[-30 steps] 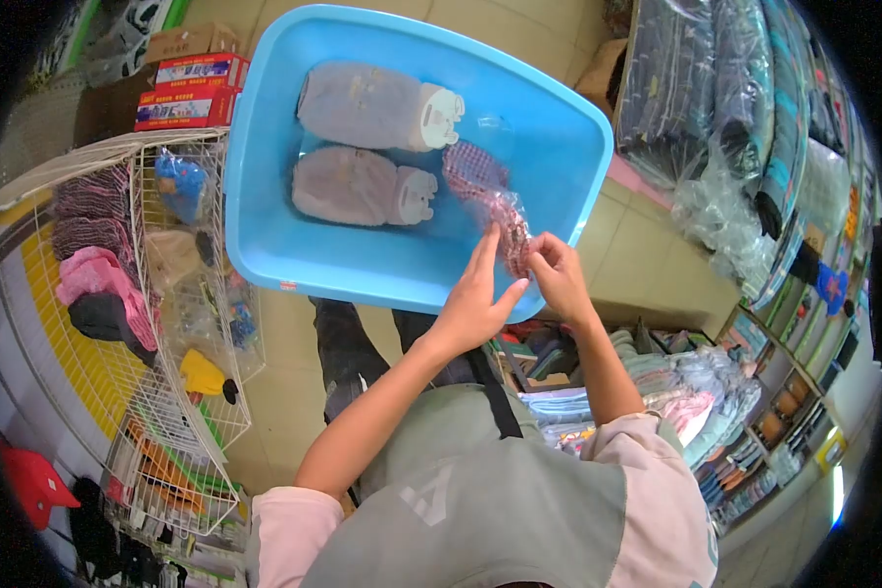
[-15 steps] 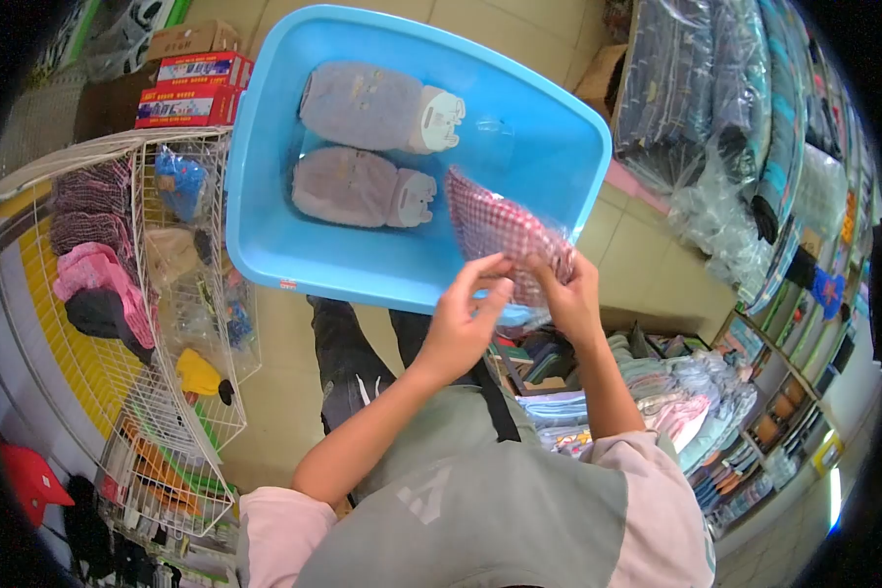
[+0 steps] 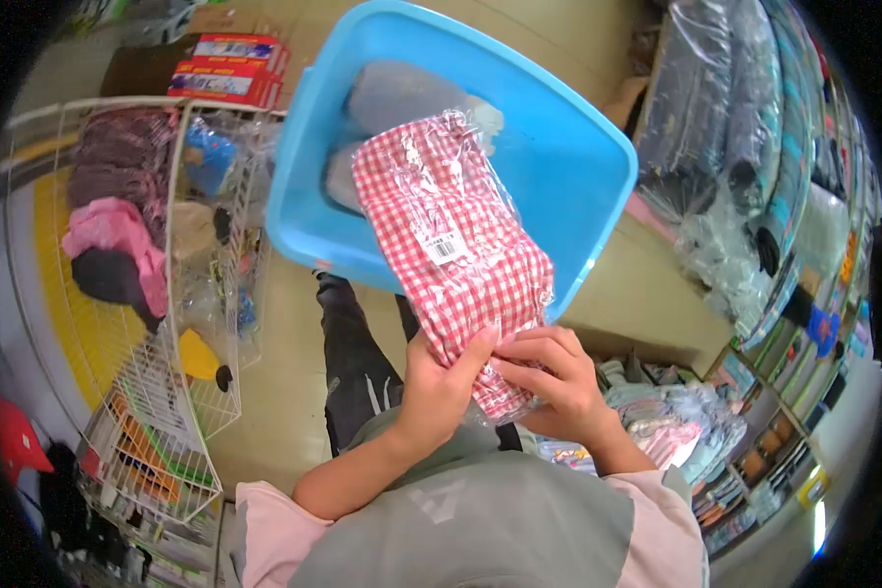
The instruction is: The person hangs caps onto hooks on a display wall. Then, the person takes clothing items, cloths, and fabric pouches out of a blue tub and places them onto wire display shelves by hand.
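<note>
A red-and-white checked cloth item in a clear plastic bag (image 3: pixel 441 206) lies face up over the near part of a blue plastic tub (image 3: pixel 299 216). On its front sits a white barcode label (image 3: pixel 445 248). My left hand (image 3: pixel 439 384) is closed on the bag's near left edge, thumb on top. My right hand (image 3: pixel 557 380) pinches the near end, its fingers bent over the plastic. Inside the tub are two greyish bundles: the far one (image 3: pixel 402 96) has a pale card at its end, and the near one (image 3: pixel 341 178) is mostly hidden by the bag.
A white wire rack (image 3: pixel 181 392) with hats and bagged goods stands on the left. Red boxes (image 3: pixel 227 81) are stacked beyond it. Plastic-wrapped rolls (image 3: pixel 691 98) line the right side, with piled bagged clothes (image 3: pixel 676 412) below.
The checked package has turned from nearly edge-on to flat, showing its label. Both hands have come closer to my body with it. The tub appears slightly higher and further right in view.
</note>
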Demonstrator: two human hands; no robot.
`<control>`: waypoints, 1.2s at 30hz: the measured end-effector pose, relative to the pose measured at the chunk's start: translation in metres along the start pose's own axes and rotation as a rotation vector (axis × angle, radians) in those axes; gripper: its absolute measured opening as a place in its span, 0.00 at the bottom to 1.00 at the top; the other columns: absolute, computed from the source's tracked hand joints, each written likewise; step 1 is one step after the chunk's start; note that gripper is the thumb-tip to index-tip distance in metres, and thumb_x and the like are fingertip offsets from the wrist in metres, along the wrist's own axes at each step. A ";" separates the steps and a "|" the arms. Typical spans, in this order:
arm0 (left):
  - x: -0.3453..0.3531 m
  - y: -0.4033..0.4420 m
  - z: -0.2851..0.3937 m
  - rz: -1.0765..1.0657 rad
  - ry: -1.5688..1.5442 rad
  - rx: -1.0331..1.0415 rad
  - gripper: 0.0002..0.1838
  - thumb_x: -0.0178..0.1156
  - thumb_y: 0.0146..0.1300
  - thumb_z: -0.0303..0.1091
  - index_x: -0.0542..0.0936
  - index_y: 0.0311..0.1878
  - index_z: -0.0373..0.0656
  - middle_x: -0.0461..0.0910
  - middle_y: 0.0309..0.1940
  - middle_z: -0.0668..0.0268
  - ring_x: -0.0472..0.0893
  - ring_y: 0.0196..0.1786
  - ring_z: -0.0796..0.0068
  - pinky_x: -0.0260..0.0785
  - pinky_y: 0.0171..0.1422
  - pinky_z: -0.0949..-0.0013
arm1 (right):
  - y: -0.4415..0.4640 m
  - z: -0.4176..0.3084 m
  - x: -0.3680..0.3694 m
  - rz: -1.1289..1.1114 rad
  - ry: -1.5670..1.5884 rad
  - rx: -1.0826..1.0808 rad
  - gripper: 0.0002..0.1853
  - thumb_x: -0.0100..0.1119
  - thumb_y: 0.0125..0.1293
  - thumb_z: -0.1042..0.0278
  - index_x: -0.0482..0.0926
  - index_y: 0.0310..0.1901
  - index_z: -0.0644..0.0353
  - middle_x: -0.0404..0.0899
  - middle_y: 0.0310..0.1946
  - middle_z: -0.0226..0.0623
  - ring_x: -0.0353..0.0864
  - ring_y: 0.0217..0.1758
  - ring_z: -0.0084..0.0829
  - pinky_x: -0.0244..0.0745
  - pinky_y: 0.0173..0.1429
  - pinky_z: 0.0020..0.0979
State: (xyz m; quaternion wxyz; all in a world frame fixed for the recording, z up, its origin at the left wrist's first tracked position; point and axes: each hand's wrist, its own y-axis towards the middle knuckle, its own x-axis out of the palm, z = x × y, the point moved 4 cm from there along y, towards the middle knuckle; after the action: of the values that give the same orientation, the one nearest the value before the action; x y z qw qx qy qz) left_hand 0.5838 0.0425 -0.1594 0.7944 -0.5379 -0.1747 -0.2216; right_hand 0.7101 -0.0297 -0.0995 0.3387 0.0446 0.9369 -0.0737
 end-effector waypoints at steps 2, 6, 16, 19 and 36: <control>-0.019 -0.014 0.023 -0.019 0.138 0.119 0.15 0.62 0.68 0.28 0.78 0.56 0.33 0.83 0.50 0.64 0.80 0.51 0.78 0.73 0.56 0.71 | 0.015 -0.017 0.001 -0.025 0.182 0.003 0.35 0.81 0.39 0.56 0.81 0.52 0.58 0.82 0.49 0.38 0.80 0.52 0.41 0.73 0.53 0.38; -0.060 -0.056 0.082 -0.033 0.238 0.406 0.17 0.63 0.65 0.23 0.77 0.57 0.36 0.83 0.50 0.63 0.82 0.50 0.75 0.74 0.58 0.70 | 0.003 -0.010 0.014 0.314 0.098 0.016 0.45 0.70 0.48 0.28 0.75 0.54 0.63 0.77 0.54 0.53 0.76 0.57 0.48 0.72 0.58 0.45; -0.290 -0.220 0.139 0.347 -0.022 0.638 0.26 0.61 0.62 0.24 0.72 0.64 0.32 0.80 0.54 0.57 0.80 0.54 0.71 0.73 0.58 0.64 | 0.066 -0.085 0.146 0.191 0.340 0.069 0.38 0.65 0.57 0.32 0.75 0.50 0.65 0.75 0.55 0.54 0.77 0.56 0.45 0.73 0.56 0.42; -0.365 -0.250 0.160 0.646 -0.041 0.969 0.28 0.60 0.61 0.25 0.70 0.65 0.31 0.79 0.55 0.56 0.80 0.56 0.68 0.73 0.59 0.63 | 0.084 -0.107 0.177 0.140 0.351 0.060 0.39 0.63 0.58 0.31 0.75 0.51 0.66 0.75 0.56 0.53 0.79 0.55 0.44 0.74 0.54 0.40; -0.589 -0.061 0.138 0.515 -0.572 0.499 0.18 0.58 0.64 0.26 0.77 0.57 0.38 0.82 0.52 0.59 0.82 0.55 0.61 0.75 0.61 0.57 | 0.119 -0.153 0.267 0.012 0.410 0.158 0.18 0.61 0.69 0.59 0.77 0.51 0.66 0.80 0.53 0.47 0.79 0.52 0.36 0.74 0.54 0.34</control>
State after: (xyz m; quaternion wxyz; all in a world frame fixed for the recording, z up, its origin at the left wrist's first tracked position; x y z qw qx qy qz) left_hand 0.0497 0.2479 -0.3659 0.8485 -0.3958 -0.2958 0.1893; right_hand 0.4246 0.1219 -0.1675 0.1369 0.0909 0.9772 -0.1344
